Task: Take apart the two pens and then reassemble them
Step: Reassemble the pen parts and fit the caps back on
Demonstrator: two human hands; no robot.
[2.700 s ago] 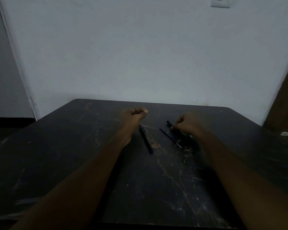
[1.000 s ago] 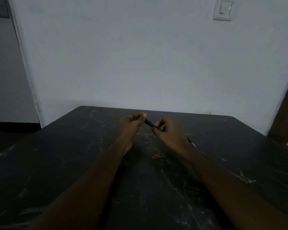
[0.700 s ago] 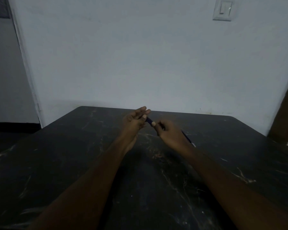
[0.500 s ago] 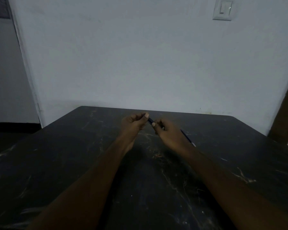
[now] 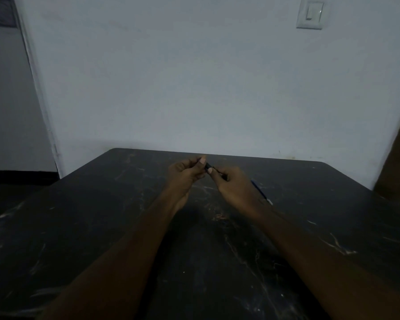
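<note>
Black pen (image 5: 209,166), no longer lying on the table (image 5: 102,215), is now held above it with the left hand (image 5: 185,174) pinching its far end and the right hand (image 5: 236,188) pinching its barrel (disassembly apparently begins), while the blue pen (image 5: 261,194) lies just beyond the right hand.

It's dim in here: a flat, bluish-grey light lies on the wall (image 5: 194,77), with a glint on the light switch (image 5: 310,13), and the black table (image 5: 102,227) soaks it up. A soft shadow pools below the left hand (image 5: 185,176), the pen (image 5: 209,166) is a dark smudge, and the wall's left edge leans.
</note>
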